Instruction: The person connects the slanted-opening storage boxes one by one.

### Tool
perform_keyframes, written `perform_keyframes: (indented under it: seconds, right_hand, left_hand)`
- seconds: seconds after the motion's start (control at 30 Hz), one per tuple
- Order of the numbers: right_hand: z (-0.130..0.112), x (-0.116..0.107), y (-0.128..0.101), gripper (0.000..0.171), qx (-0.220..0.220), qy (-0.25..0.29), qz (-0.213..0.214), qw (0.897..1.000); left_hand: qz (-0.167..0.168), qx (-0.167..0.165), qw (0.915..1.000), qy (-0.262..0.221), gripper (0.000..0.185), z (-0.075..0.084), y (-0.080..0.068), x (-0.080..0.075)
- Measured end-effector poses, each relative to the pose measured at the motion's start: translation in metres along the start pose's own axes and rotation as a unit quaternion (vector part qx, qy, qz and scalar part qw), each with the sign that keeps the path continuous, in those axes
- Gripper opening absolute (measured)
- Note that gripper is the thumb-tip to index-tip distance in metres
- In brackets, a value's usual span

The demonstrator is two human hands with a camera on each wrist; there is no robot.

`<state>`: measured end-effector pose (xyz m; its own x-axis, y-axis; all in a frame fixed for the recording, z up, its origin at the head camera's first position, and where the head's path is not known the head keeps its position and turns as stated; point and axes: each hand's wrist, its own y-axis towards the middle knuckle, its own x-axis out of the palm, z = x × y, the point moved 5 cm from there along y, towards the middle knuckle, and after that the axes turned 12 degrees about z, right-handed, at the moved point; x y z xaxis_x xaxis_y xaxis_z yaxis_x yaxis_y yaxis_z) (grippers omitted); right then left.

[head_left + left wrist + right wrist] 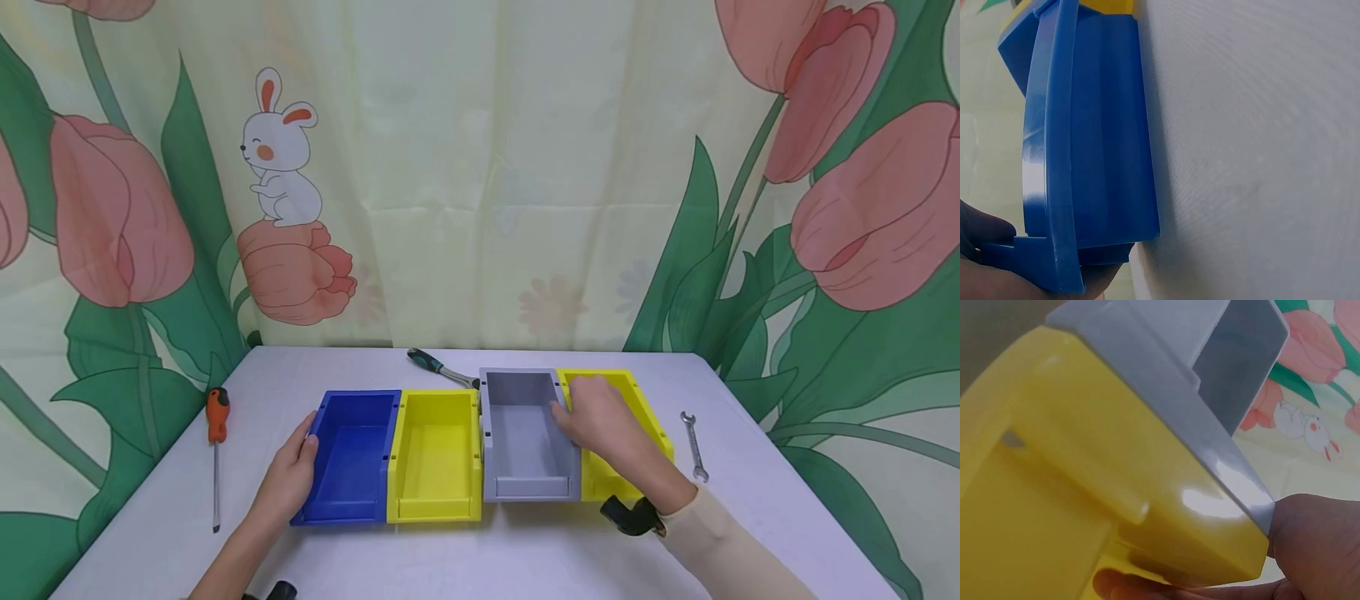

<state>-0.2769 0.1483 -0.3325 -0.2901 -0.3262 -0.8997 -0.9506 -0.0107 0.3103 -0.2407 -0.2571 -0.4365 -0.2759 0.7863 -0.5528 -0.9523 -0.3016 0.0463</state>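
Observation:
My left hand (288, 473) grips the left wall of a blue bin (352, 458), thumb on the outer side near the rim. Right beside that bin stands a yellow bin (437, 454). Further right, a grey bin (525, 442) and a second yellow bin (603, 482) sit side by side, a little farther back than the first pair. My right hand (600, 417) reaches over the second yellow bin and pinches the walls where it meets the grey bin. In the right wrist view the thumb (1313, 540) lies at the grey edge, with fingers (1141, 590) against the yellow wall.
An orange-handled screwdriver (217, 425) lies at the table's left. Behind the bins lies a ratchet wrench (431, 362) with a dark green handle, its head partly hidden by the grey bin. A small wrench (694, 448) lies at the right. A printed curtain (465, 208) hangs behind the table.

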Motion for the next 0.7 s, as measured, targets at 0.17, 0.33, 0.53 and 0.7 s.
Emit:
perform_keyframes:
  seconds: [0.17,0.33,0.53,0.7]
  right_hand:
    - [-0.013,-0.001,-0.002,0.037,-0.046,-0.044,0.046,0.997]
    - [-0.047,0.016,-0.009,0.066,-0.162,0.023,-0.033,0.986]
    - [-0.064,0.035,-0.017,0.067,-0.214,0.062,-0.120,0.967]
    - [-0.064,0.042,-0.017,0.066,-0.220,0.066,-0.113,0.967]
  left_hand:
    - [0.002,0.002,1.0000,0.000,0.059,0.000,0.000,0.001]
    - [0.002,0.001,1.0000,0.001,0.059,-0.001,0.000,0.001]
    - [-0.002,-0.003,1.0000,-0.002,0.059,0.000,0.000,0.003]
    - [0.000,-0.004,1.0000,0.005,0.060,0.000,0.000,0.000]
